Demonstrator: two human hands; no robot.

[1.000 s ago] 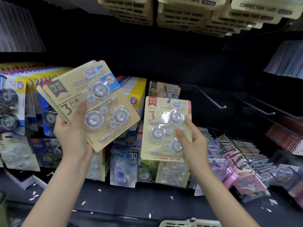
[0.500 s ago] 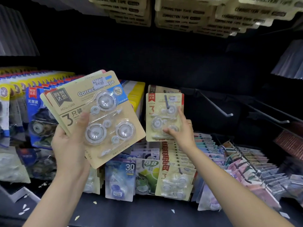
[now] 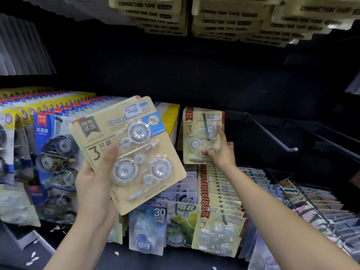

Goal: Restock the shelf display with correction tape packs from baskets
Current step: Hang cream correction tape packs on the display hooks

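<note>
Whereas a second ago it was held off the display, the three-pack correction tape card [image 3: 202, 135] now hangs threaded on its peg hook [image 3: 206, 127], right hand [image 3: 221, 152] pinching its lower edge; left hand [image 3: 95, 184] grips the remaining card stack [image 3: 136, 151]. One pack restocked.

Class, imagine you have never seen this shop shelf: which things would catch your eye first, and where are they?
First, the fanned stack of tan correction tape packs, gripped by the left hand at centre left. Next, the right hand holding a smaller pale pack on a peg at centre. Overhead hang rows of tan packs printed CORRECTION TAPE.
</note>
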